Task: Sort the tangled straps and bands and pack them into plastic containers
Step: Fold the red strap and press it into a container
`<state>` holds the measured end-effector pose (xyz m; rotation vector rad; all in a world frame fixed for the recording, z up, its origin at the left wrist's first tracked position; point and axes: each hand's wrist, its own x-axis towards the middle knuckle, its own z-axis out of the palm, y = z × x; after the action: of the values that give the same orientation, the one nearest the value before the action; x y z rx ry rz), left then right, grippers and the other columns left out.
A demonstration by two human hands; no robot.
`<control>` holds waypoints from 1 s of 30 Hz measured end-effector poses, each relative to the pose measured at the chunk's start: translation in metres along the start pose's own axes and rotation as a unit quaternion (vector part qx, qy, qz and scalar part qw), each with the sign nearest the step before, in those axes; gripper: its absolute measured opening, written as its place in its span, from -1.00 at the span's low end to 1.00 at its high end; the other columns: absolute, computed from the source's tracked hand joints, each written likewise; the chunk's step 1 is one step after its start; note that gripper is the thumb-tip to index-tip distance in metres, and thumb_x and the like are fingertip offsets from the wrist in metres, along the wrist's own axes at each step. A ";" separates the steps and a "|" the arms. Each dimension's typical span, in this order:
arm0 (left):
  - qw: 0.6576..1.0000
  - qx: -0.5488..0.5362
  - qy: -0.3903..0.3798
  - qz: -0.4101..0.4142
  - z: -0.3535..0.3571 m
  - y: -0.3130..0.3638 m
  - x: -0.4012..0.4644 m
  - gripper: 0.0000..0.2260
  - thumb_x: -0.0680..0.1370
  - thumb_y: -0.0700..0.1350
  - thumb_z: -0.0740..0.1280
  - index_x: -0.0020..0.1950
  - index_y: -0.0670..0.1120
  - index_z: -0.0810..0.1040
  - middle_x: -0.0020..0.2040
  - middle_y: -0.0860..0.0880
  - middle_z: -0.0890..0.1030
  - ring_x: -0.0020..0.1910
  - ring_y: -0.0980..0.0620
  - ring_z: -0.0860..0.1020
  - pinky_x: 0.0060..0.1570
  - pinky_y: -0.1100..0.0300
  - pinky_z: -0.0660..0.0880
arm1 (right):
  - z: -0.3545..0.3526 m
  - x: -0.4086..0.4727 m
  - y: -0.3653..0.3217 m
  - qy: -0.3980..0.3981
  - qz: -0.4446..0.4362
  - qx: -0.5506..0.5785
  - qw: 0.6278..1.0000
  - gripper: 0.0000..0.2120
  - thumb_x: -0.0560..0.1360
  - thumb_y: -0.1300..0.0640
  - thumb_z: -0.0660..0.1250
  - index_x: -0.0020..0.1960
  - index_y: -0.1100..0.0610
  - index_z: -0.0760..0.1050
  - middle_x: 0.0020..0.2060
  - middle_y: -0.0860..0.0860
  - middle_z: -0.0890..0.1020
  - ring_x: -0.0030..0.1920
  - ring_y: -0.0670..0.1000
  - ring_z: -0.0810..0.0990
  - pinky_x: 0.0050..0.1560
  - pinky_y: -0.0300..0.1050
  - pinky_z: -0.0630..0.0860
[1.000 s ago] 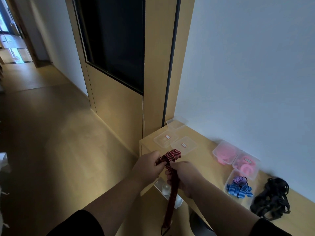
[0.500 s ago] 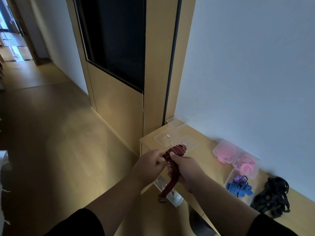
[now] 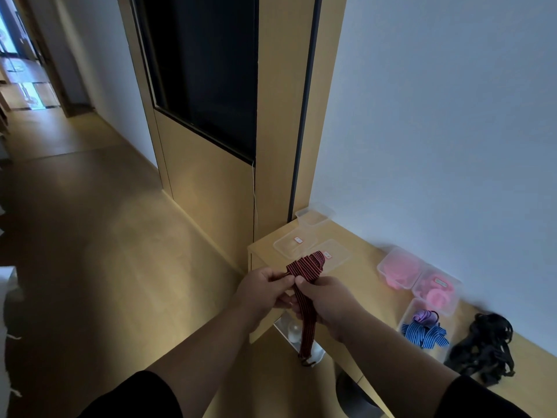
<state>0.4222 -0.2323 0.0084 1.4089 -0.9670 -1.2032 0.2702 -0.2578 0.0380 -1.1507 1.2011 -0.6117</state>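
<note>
Two lidded tubs of pink bands (image 3: 399, 271) sit right of centre on the counter (image 3: 361, 285), already sorted, I judge; a tub with blue strap (image 3: 425, 334) lies below them, a black tangle (image 3: 482, 346) lower right, unsorted. Empty tubs (image 3: 294, 244) wait at centre. At lower centre my left hand (image 3: 262, 292) and right hand (image 3: 327, 300) both pinch the red strap (image 3: 306, 267), fingers curled round it, apparently folding it; its loop rises above the fingers, its tail hangs below.
</note>
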 end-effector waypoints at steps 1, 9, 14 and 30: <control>0.999 0.031 0.019 0.020 0.000 -0.001 0.001 -0.88 0.56 -0.13 0.43 0.02 -0.18 0.63 -0.25 -0.13 0.68 -0.29 -0.05 0.65 -0.08 -0.16 0.65 | 0.000 0.000 0.000 0.008 0.006 -0.011 1.000 -0.72 0.62 0.06 0.34 0.02 0.29 0.62 -0.24 0.16 0.70 -0.25 0.09 0.69 -0.09 0.03 0.69; 0.875 0.418 0.064 0.235 -0.010 -0.012 0.009 -0.85 0.58 0.03 0.34 -0.06 -0.05 0.55 -0.15 0.08 0.49 -0.22 0.11 0.46 -0.31 0.24 0.33 | 0.006 -0.001 0.001 0.021 0.034 -0.011 0.999 -0.88 0.57 0.24 0.34 -0.07 0.28 0.60 -0.37 0.10 0.59 -0.37 0.04 0.54 -0.25 -0.06 0.52; 0.791 0.459 0.078 0.397 -0.014 -0.020 0.010 -0.80 0.58 -0.09 0.23 -0.17 -0.16 0.50 -0.19 -0.03 0.45 -0.30 0.09 0.33 -0.32 0.29 0.18 | 0.009 -0.009 -0.005 0.016 0.068 0.079 0.994 -0.64 0.59 -0.02 0.36 0.02 0.31 0.62 -0.34 0.13 0.60 -0.36 0.06 0.55 -0.23 -0.04 0.51; 0.990 -0.082 -0.071 -0.087 -0.015 0.013 0.003 -0.67 0.64 0.11 0.27 0.22 -0.10 0.59 0.10 -0.17 0.67 -0.06 -0.15 0.64 -0.30 0.04 0.59 | 0.003 -0.007 0.003 0.005 -0.033 -0.043 0.999 -0.74 0.59 0.02 0.37 -0.03 0.24 0.62 -0.32 0.06 0.64 -0.32 0.01 0.58 -0.19 -0.06 0.53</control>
<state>0.4382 -0.2344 0.0210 1.3116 -0.8328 -1.4945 0.2708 -0.2498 0.0378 -1.2656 1.2102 -0.6213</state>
